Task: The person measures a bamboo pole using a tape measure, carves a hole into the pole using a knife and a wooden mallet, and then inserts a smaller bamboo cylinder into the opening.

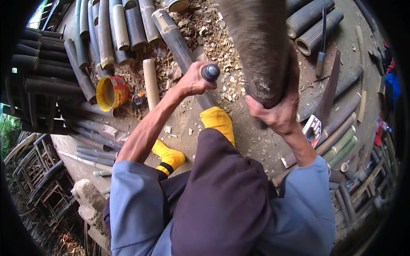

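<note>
My left hand (194, 81) is closed around an upright tool, its black, round-capped handle end (210, 73) pointing up at me; the fist hides the rest of it. Directly beneath lies a dark bamboo pole (175, 36), its near part under my yellow-socked foot (218, 121). My right hand (277, 106) grips the narrower near end of a thick, rough wooden club (260, 47). The club is raised close to the view, to the right of the tool, and its upper part is blurred and cut off by the frame's top.
Wood chips (230, 55) cover the ground ahead. Bamboo lengths (104, 34) lie at the far left, near a yellow-and-red tub (112, 94) and a tape measure (139, 100). On the right are a handsaw (329, 94), a knife (321, 47) and more bamboo (320, 32).
</note>
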Action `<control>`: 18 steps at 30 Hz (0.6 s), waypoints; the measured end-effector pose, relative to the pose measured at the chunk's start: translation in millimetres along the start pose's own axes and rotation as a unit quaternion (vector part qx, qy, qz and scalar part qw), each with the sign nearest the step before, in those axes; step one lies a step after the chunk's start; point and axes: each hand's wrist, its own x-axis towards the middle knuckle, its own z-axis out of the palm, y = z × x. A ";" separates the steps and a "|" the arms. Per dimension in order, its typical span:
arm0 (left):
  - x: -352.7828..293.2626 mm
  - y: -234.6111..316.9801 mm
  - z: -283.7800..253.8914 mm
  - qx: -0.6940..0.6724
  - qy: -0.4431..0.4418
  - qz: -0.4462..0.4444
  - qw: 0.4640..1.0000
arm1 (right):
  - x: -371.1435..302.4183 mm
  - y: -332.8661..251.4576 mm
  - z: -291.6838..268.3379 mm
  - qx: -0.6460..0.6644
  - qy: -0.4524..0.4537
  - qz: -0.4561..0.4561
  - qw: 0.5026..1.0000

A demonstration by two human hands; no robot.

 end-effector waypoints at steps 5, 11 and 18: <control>-19.2 -21.6 -1.3 -0.064 0.078 0.051 0.994 | 0.6 24.7 3.3 -0.181 -0.271 0.056 0.944; -18.5 -15.6 76.5 0.129 0.174 0.207 0.954 | -18.3 12.8 -9.4 0.020 -0.077 0.148 0.986; -5.8 -0.7 105.0 0.144 0.298 0.129 0.935 | -31.4 18.0 -48.5 -0.096 -0.035 0.164 0.981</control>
